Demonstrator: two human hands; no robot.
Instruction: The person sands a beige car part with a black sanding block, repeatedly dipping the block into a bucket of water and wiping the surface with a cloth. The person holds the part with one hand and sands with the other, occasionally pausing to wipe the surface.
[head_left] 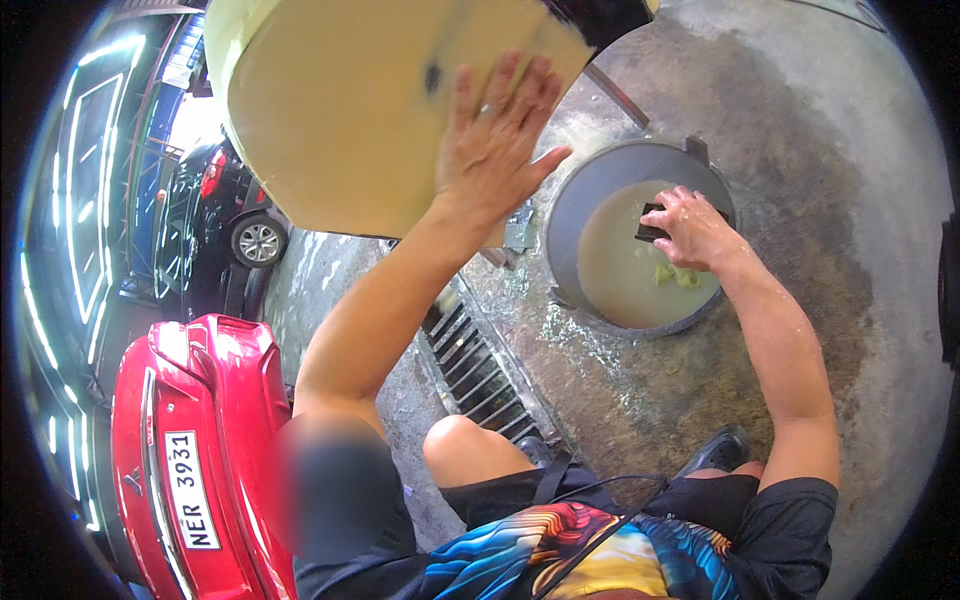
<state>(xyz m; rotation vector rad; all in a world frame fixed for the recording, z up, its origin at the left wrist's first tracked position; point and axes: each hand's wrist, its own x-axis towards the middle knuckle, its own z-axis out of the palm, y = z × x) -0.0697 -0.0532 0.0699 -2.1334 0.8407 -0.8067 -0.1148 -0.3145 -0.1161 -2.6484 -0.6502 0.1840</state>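
Observation:
My left hand lies flat, fingers spread, against a large cream-coloured panel with a dark patch at its upper right corner and a small dark spot near my fingers. My right hand grips a small dark block over a round grey tub. Cloudy, milky water fills the lower part of the tub. Just below my right hand, a crumpled yellow-green piece, perhaps cloth or sponge, sits in the water.
A metal floor grate runs between my knees and the panel. The concrete floor has wet patches around the tub. At the left stand a red car and a black car. A brown bar sticks out beneath the panel.

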